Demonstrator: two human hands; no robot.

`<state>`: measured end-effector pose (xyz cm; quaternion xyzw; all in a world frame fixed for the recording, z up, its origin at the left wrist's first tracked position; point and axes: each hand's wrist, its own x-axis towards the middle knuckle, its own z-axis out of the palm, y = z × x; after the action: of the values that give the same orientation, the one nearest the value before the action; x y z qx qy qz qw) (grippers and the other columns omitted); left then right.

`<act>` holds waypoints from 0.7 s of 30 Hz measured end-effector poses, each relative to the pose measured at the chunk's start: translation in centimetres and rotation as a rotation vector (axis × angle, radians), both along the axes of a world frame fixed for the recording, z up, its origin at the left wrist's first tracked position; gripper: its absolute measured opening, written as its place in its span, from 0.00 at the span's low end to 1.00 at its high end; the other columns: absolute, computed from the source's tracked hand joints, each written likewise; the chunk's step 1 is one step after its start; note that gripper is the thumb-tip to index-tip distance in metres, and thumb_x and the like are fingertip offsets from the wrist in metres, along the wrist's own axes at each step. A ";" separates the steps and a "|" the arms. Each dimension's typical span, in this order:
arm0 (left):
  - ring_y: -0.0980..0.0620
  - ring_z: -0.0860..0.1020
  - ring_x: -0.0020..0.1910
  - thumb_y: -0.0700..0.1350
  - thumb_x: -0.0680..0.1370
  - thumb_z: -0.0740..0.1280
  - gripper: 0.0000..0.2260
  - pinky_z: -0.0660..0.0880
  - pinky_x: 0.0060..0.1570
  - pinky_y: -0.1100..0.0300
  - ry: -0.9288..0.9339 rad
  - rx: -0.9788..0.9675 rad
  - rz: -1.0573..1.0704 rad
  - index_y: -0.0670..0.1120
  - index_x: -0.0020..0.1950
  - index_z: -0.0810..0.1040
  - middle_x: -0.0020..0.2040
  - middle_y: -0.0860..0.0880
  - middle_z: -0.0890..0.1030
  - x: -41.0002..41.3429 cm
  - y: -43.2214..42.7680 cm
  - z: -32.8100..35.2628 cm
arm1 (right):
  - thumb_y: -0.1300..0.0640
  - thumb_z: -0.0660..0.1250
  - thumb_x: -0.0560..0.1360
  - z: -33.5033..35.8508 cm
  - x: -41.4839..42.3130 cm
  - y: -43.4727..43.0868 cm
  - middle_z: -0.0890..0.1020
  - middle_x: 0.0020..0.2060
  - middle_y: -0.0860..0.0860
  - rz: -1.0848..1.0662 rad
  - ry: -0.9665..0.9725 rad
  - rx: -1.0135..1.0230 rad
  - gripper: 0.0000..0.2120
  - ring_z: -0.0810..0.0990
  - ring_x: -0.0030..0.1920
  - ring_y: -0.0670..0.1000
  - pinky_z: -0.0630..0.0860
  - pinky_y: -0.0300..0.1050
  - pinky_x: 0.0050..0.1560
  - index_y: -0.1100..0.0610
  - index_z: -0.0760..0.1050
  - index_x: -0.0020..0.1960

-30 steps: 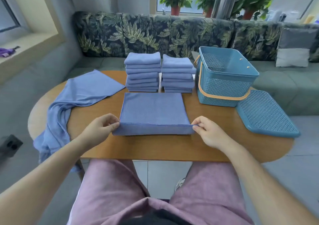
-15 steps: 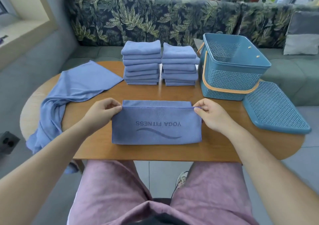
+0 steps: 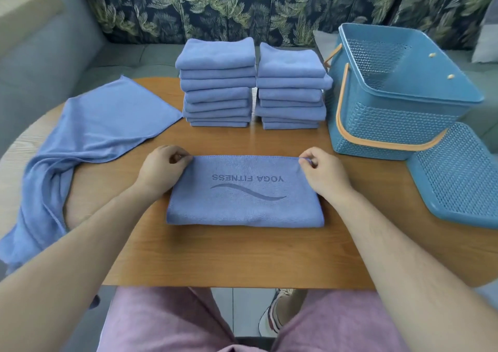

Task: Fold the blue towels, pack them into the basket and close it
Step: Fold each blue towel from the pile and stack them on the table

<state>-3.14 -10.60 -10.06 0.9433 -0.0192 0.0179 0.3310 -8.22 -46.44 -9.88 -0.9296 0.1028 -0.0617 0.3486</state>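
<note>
A person seated at a round-ended wooden desk point(image 3: 242, 257) works on a folded blue microfibre towel point(image 3: 244, 198) printed with "YOGA FITNESS" and a wave, the lettering upside down to the camera. The towel lies flat on the near middle of the desk. The left hand point(image 3: 161, 168) has its grip curled, thumb against fingers, pinching the towel's far left corner. The right hand point(image 3: 323, 172) pinches the far right corner the same way, a bit of hem showing between thumb and forefinger.

Behind the towel, toward the desk's far edge, the left stack point(image 3: 217, 82) and the right stack point(image 3: 291, 87) of folded blue towels stand just beside each other, a narrow gap between them. An unfolded blue towel point(image 3: 94, 130) sprawls across the desk's left side and hangs over its edge.

At right stands an open blue plastic lattice basket point(image 3: 390, 125), its orange handle point(image 3: 377, 142) lowered around the wall. The flat blue perforated lid point(image 3: 458, 176) lies just beside it, nearer the camera. A leaf-patterned sofa point(image 3: 242, 6) runs behind the desk.
</note>
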 end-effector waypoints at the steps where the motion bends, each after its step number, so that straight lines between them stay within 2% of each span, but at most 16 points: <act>1: 0.52 0.76 0.48 0.50 0.79 0.68 0.06 0.68 0.46 0.59 -0.028 0.007 0.007 0.50 0.50 0.83 0.45 0.53 0.79 0.1 0.0 -0.2 | 0.53 0.66 0.79 -0.3 0.0 -0.1 0.77 0.30 0.46 -0.016 -0.008 -0.003 0.04 0.74 0.31 0.47 0.68 0.44 0.33 0.50 0.78 0.46; 3: 0.53 0.75 0.45 0.50 0.79 0.69 0.06 0.68 0.45 0.59 -0.049 0.013 0.020 0.50 0.50 0.83 0.43 0.54 0.78 0.3 -0.2 -0.3 | 0.53 0.67 0.79 -0.6 0.1 -0.1 0.75 0.27 0.47 -0.032 -0.015 -0.026 0.05 0.72 0.29 0.48 0.68 0.46 0.33 0.50 0.78 0.45; 5: 0.52 0.75 0.45 0.52 0.79 0.69 0.07 0.69 0.45 0.58 -0.038 0.021 0.044 0.50 0.52 0.83 0.44 0.52 0.77 0.4 -0.5 -0.3 | 0.53 0.67 0.79 -0.4 0.2 0.0 0.77 0.30 0.49 -0.044 0.001 -0.040 0.04 0.76 0.33 0.51 0.70 0.48 0.35 0.51 0.79 0.46; 7: 0.47 0.76 0.51 0.51 0.79 0.68 0.10 0.73 0.54 0.53 -0.101 0.102 0.067 0.50 0.58 0.82 0.52 0.47 0.75 -0.1 -1.0 -0.4 | 0.51 0.66 0.80 0.0 0.1 0.4 0.81 0.41 0.53 -0.078 0.031 -0.092 0.07 0.80 0.44 0.55 0.73 0.48 0.42 0.53 0.78 0.55; 9: 0.42 0.74 0.59 0.49 0.79 0.68 0.13 0.72 0.59 0.46 -0.270 0.244 0.002 0.49 0.62 0.80 0.59 0.45 0.75 -1.1 -2.3 -0.2 | 0.50 0.64 0.80 0.4 -0.7 1.6 0.78 0.55 0.56 -0.125 -0.031 -0.299 0.15 0.78 0.56 0.59 0.73 0.52 0.52 0.54 0.76 0.63; 10: 0.42 0.73 0.63 0.49 0.79 0.67 0.14 0.71 0.60 0.45 -0.326 0.263 -0.075 0.50 0.64 0.80 0.63 0.46 0.75 -1.9 -3.5 -0.1 | 0.51 0.63 0.80 0.7 -1.3 2.9 0.77 0.60 0.57 -0.132 -0.103 -0.405 0.16 0.76 0.60 0.61 0.72 0.54 0.56 0.54 0.75 0.65; 12: 0.46 0.69 0.71 0.52 0.81 0.64 0.17 0.67 0.66 0.46 -0.336 0.233 -0.288 0.52 0.69 0.77 0.71 0.49 0.72 -3.2 -6.3 0.4 | 0.51 0.60 0.79 1.2 -2.9 6.5 0.73 0.69 0.57 -0.074 -0.172 -0.476 0.20 0.71 0.68 0.61 0.68 0.57 0.65 0.53 0.73 0.70; 15: 0.49 0.57 0.80 0.58 0.82 0.50 0.24 0.56 0.77 0.47 -0.223 0.354 -0.566 0.56 0.76 0.69 0.80 0.53 0.63 -3.9 -8.7 -0.8 | 0.48 0.52 0.83 -0.4 -4.8 11.8 0.57 0.81 0.56 0.065 0.030 -0.444 0.27 0.54 0.80 0.59 0.53 0.58 0.78 0.53 0.59 0.81; 18: 0.52 0.46 0.81 0.62 0.80 0.37 0.29 0.46 0.79 0.49 -0.096 0.492 -0.647 0.61 0.80 0.54 0.81 0.59 0.49 -3.2 -8.1 -2.0 | 0.43 0.35 0.80 -2.6 -5.7 13.7 0.50 0.82 0.56 0.091 0.153 -0.489 0.33 0.45 0.82 0.59 0.43 0.59 0.80 0.53 0.48 0.83; 21: 0.54 0.43 0.81 0.62 0.79 0.36 0.28 0.42 0.79 0.53 -0.082 0.514 -0.643 0.63 0.80 0.51 0.81 0.61 0.47 -3.0 -7.8 -2.0 | 0.42 0.34 0.78 -2.9 -5.7 13.3 0.48 0.82 0.55 0.111 0.173 -0.520 0.36 0.43 0.82 0.57 0.40 0.58 0.80 0.55 0.47 0.83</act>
<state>-6.19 -18.36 -12.07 0.9397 -0.3300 -0.0544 0.0721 -13.88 -33.11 -12.82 -0.9938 0.0619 0.0130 0.0913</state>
